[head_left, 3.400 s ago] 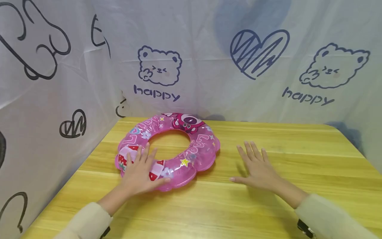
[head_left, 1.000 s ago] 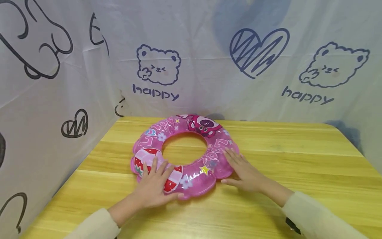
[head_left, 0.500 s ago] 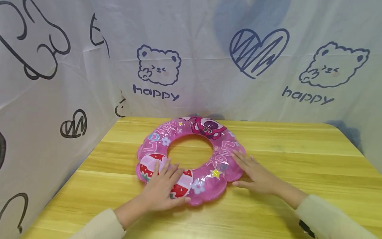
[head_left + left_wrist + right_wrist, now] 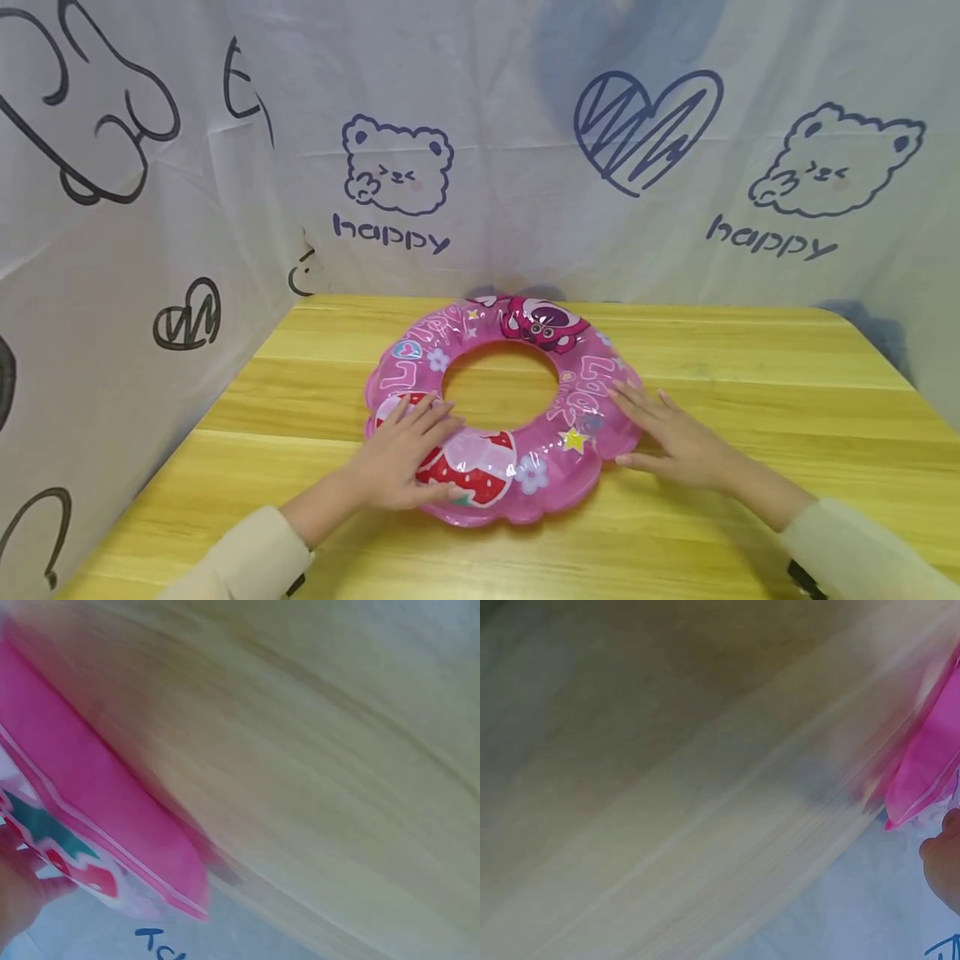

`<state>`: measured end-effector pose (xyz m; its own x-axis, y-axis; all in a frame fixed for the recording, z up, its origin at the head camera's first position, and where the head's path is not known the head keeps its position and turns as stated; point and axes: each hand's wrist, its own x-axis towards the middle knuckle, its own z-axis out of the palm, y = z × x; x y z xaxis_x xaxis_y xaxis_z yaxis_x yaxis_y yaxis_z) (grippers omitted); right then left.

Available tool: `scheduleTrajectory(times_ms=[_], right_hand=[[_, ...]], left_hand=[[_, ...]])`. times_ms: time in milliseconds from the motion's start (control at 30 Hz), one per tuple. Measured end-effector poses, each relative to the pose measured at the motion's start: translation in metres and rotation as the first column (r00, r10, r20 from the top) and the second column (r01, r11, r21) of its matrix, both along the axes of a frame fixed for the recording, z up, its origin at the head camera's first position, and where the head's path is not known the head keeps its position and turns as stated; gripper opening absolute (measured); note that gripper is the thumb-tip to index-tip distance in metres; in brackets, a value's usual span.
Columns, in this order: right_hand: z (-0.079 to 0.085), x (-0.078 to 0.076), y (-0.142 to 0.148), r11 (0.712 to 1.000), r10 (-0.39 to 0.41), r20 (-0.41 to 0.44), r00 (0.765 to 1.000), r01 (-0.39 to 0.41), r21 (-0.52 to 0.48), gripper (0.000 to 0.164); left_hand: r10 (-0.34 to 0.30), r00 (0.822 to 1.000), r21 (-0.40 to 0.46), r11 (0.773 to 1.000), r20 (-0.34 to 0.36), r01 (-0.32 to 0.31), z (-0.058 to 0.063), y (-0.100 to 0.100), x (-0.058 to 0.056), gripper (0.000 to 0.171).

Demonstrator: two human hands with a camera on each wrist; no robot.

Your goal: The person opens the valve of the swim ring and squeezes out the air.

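Observation:
A pink inflatable swim ring point(image 4: 585, 367) lies flat on the wooden table, printed with a bear, strawberries, stars and flowers. Across its near left part rests my left hand point(image 4: 405, 454), fingers extended over the strawberry print. My right hand point(image 4: 678, 437) is at the ring's right edge, its straight fingers touching the side. The left wrist view shows the ring's pink underside point(image 4: 97, 772) with part of the left hand point(image 4: 19, 889) beside it. Only a corner of the ring point(image 4: 926, 765) and part of the right hand point(image 4: 945, 859) appear in the right wrist view.
The yellow wood-grain table point(image 4: 787, 400) extends to both sides of the ring. White cloth point(image 4: 510, 167) with drawn bears and hearts hangs behind the table's back edge and along the left side.
The swim ring has slid to the right and slightly nearer, with my left hand moving along on it. My right hand, apart from the ring at first, now touches its right side.

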<state>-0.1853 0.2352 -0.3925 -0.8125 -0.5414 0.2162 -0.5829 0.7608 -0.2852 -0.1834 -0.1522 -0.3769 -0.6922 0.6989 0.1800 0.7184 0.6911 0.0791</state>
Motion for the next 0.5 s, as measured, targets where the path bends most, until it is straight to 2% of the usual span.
scheduleTrajectory(times_ms=[200, 500], right_hand=[[0.003, 0.001, 0.008, 1.0, -0.014, -0.005, 1.0, 0.014, 0.014, 0.074], [0.004, -0.002, 0.014, 0.999, -0.045, -0.006, 0.999, 0.045, 0.021, 0.073]], left_hand=[[-0.031, 0.999, -0.018, 0.999, 0.017, 0.031, -0.001, -0.004, -0.008, 0.078], [-0.046, 0.998, -0.074, 0.996, -0.033, 0.044, -0.001, 0.001, -0.011, 0.08]])
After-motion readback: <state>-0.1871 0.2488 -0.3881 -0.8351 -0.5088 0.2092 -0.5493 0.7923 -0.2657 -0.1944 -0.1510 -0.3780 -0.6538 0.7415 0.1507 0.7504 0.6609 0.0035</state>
